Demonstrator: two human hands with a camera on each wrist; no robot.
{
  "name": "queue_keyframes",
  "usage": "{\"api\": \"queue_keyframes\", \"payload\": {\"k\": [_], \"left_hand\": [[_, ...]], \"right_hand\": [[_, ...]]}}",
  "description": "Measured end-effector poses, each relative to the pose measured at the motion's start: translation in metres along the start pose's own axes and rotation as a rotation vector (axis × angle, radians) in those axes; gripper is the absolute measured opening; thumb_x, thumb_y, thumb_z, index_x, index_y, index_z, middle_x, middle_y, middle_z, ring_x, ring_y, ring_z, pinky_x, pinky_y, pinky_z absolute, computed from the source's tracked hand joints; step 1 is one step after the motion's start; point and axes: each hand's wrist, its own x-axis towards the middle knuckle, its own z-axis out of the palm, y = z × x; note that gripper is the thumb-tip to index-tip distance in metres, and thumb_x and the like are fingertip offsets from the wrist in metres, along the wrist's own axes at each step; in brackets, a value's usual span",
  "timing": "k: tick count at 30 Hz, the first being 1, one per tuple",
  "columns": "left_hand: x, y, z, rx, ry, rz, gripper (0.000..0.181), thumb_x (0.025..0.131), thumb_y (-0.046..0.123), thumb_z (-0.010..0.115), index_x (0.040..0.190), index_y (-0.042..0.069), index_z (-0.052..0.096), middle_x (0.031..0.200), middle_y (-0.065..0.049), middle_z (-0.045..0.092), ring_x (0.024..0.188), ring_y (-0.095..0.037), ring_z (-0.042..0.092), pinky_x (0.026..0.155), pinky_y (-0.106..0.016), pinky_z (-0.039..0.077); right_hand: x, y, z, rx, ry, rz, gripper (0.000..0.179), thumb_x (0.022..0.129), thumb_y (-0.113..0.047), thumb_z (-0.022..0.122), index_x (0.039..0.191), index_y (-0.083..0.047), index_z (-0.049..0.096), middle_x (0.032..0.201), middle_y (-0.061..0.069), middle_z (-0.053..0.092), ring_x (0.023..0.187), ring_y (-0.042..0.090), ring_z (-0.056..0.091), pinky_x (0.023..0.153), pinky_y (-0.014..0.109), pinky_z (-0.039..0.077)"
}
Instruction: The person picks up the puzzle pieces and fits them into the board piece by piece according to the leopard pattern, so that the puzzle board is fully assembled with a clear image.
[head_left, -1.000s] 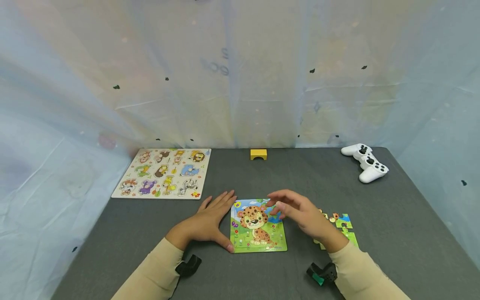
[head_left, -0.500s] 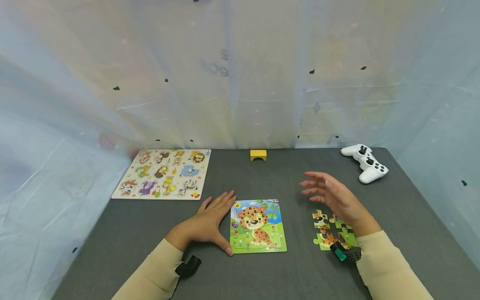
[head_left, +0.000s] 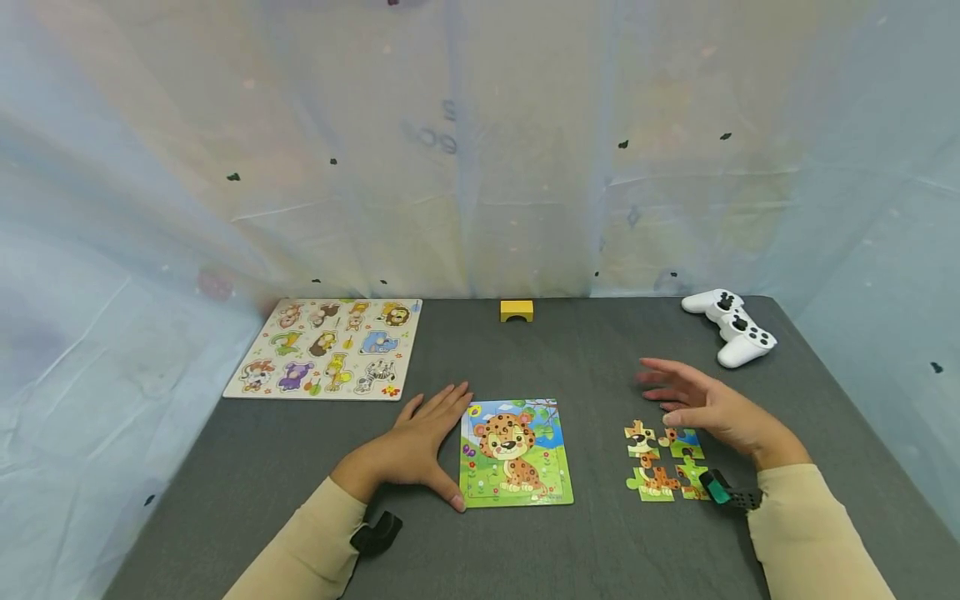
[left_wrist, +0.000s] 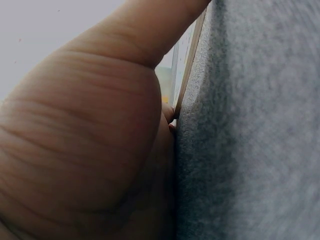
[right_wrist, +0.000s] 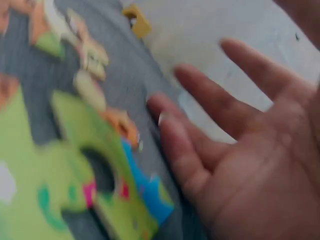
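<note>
A square leopard puzzle board (head_left: 517,454) lies flat on the grey table in the head view. My left hand (head_left: 412,446) rests beside it with fingers spread, thumb and fingertips right at its left edge. To the right lie several loose jigsaw pieces (head_left: 656,483) with bits of green, blue and spotted fur. My right hand (head_left: 716,408) is held over their far right side, fingers extended and holding nothing. In the right wrist view a green and blue jigsaw piece (right_wrist: 142,200) lies below the open palm. The left wrist view is mostly filled by the thumb and palm.
A white animal peg puzzle board (head_left: 348,387) lies at the back left. At the back stands a yellow arch block (head_left: 517,311). A white game controller (head_left: 731,325) is at the back right. Pale plastic sheeting (head_left: 525,167) rises behind the table.
My right hand has moved from above the leopard board's right side over to the loose pieces on the right, uncovering the board's upper right corner. The left hand stays in place.
</note>
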Motion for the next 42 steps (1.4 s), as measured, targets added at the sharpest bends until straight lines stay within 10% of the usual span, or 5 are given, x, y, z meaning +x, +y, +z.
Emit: {"api": "queue_keyframes", "payload": {"k": [7,16,22,42], "left_hand": [[-0.001,0.000,0.000,0.002,-0.001,0.004,0.156,0.061,0.076,0.096,0.177,0.012,0.014,0.182,-0.006,0.005,0.166,-0.027,0.001,0.125,-0.066,-0.004],[0.000,0.000,0.000,0.004,0.000,0.006,0.155,0.061,0.076,0.096,0.177,0.012,0.014,0.182,-0.005,0.006,0.166,-0.027,0.001,0.125,-0.066,-0.004],[0.000,0.000,0.001,0.011,0.004,0.001,0.156,0.061,0.077,0.096,0.177,0.013,0.015,0.182,-0.004,0.006,0.166,-0.025,0.000,0.125,-0.065,-0.004],[0.000,-0.001,0.001,0.005,0.011,0.004,0.156,0.060,0.077,0.096,0.177,0.013,0.015,0.182,-0.005,0.008,0.166,-0.026,0.001,0.126,-0.065,-0.004]], "right_hand": [[0.002,-0.001,0.007,-0.249,-0.050,0.145,0.076,0.096,-0.012,0.086,0.163,-0.013,0.052,0.168,0.013,0.043,0.150,0.014,0.041,0.112,0.018,0.036],[0.003,-0.016,0.014,-0.502,-0.069,0.201,0.058,0.088,-0.031,0.094,0.141,-0.022,0.071,0.160,0.015,0.038,0.147,0.046,0.035,0.108,0.047,0.041],[0.010,-0.022,0.023,-0.502,-0.066,0.228,0.050,0.085,-0.028,0.097,0.131,-0.022,0.076,0.150,0.017,0.040,0.137,0.045,0.039,0.103,0.060,0.041],[0.020,-0.033,0.038,-0.494,-0.123,0.225,0.033,0.092,-0.010,0.088,0.123,-0.015,0.078,0.124,0.008,0.051,0.108,0.029,0.049,0.088,0.040,0.047]]}}
